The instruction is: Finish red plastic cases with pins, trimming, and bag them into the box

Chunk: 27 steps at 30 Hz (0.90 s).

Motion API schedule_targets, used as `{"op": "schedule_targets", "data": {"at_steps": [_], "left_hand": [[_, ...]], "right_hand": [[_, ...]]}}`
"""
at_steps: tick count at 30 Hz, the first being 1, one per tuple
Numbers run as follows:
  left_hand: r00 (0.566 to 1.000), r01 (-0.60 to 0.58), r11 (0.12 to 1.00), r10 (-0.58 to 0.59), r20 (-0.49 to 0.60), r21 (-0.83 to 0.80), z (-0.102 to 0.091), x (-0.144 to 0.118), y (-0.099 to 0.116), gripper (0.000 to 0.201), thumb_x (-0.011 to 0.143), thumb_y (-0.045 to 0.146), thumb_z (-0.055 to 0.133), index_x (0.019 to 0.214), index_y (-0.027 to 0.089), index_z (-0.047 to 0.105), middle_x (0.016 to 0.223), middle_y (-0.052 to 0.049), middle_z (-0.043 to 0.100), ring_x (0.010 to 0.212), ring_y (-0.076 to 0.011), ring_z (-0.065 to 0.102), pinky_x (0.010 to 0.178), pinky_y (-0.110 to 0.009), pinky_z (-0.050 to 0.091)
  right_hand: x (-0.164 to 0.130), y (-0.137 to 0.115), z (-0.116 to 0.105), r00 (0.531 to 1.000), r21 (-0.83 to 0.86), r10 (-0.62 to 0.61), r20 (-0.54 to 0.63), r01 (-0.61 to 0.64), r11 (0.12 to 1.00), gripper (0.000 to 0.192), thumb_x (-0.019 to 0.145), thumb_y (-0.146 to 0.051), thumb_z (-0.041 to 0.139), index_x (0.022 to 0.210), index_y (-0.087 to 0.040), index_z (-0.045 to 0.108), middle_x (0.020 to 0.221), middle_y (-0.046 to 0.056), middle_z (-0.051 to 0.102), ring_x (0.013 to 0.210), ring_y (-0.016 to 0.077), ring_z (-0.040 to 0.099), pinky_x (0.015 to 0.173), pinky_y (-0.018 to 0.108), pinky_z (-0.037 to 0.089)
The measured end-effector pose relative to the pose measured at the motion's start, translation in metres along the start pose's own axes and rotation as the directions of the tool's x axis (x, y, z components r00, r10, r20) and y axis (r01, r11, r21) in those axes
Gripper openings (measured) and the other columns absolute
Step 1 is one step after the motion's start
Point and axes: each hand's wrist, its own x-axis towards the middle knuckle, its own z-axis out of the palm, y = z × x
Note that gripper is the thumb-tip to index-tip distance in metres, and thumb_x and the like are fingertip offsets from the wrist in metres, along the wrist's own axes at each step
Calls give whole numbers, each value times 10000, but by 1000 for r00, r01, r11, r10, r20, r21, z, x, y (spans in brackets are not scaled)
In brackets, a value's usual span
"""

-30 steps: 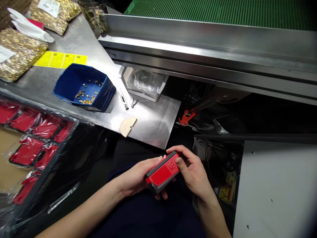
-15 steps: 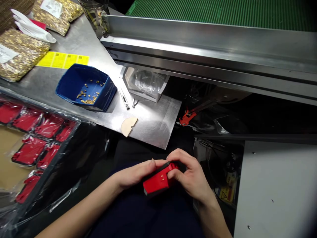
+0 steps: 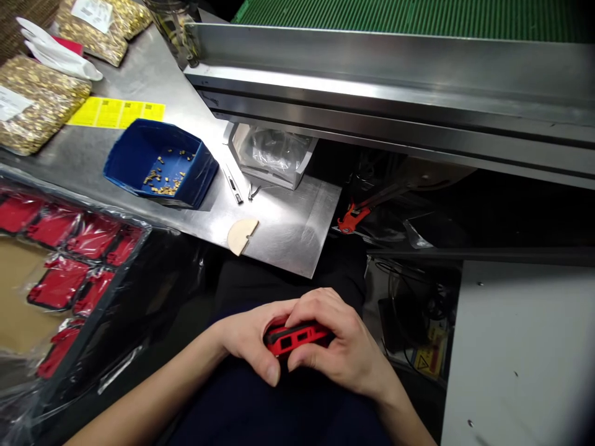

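Your left hand [image 3: 251, 341] and right hand [image 3: 339, 347] both clamped the red housing [image 3: 294, 338], below the tabletop [image 3: 279, 229] edge.

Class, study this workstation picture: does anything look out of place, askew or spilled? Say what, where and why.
Little stands out. A half-round tan disc lies loose near the metal table edge, and an orange wrench sits in the dark gap beyond it. The brass bits stay inside the blue bin. Both hands, left and right, grip the red part.

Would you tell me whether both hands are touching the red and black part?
Touching: the head view shows the left hand and right hand wrapped around the red and black part.
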Motion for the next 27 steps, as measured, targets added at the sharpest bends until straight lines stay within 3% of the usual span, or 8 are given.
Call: {"op": "schedule_targets", "data": {"at_steps": [7,12,16,19,21,24,27], "left_hand": [[992,-28,997,20,128,66,-13,-12,-9,862,650,698,844,1310,183,637,1185,-120,654,1176,-397,595,1054,-470,475],[987,-76,995,66,147,68,-16,-11,-14,822,651,695,842,1284,199,666,1194,-114,668,1203,-387,611,1120,-477,421],[982,-125,992,122,144,13,-16,-10,-13,839,651,677,855,1335,233,658,1320,-128,621,1292,-384,570,1149,-490,376],[986,-71,986,93,140,-150,-13,-9,-11,870,637,607,900,1373,231,629,1390,-139,583,1286,-371,577,1121,-479,411],[998,-16,949,34,53,-315,-9,-7,-13,888,652,579,896,1395,194,598,1344,-152,628,1194,-347,645,1044,-436,483],[995,-63,811,9,-96,-582,-5,-1,-23,690,836,586,714,1354,143,603,1140,-175,747,1021,-354,739,932,-469,540],[999,49,620,-49,25,-783,-3,5,-37,610,933,626,497,1195,108,684,1010,-220,789,938,-415,769,861,-519,552]], "right_hand": [[-5,-4,-5,999,66,-37,11,36,997,313,811,-394,865,1060,-280,715,1033,-6,753,989,194,678,961,359,484],[-10,-3,-9,1000,47,-15,-12,16,999,318,811,-392,863,1090,-301,741,1079,26,716,1043,229,658,969,391,509],[-15,-1,-14,999,50,12,-44,-10,999,337,810,-394,862,1116,-307,750,1142,50,663,1108,247,628,973,388,530],[-17,1,-17,998,28,17,-68,-15,999,290,840,-375,838,1112,-318,758,1120,44,661,1090,240,636,963,378,533],[-18,3,-19,988,-37,22,-154,-28,999,266,853,-365,828,1106,-321,757,1101,38,669,1066,233,641,953,375,527],[-16,9,-19,963,-176,23,-267,-73,982,171,892,-357,791,1045,-293,748,1071,35,682,1038,225,639,932,371,509],[-8,18,-16,963,-126,104,-249,-139,982,114,930,-355,747,989,-271,700,985,11,678,962,198,650,876,340,506]]}}
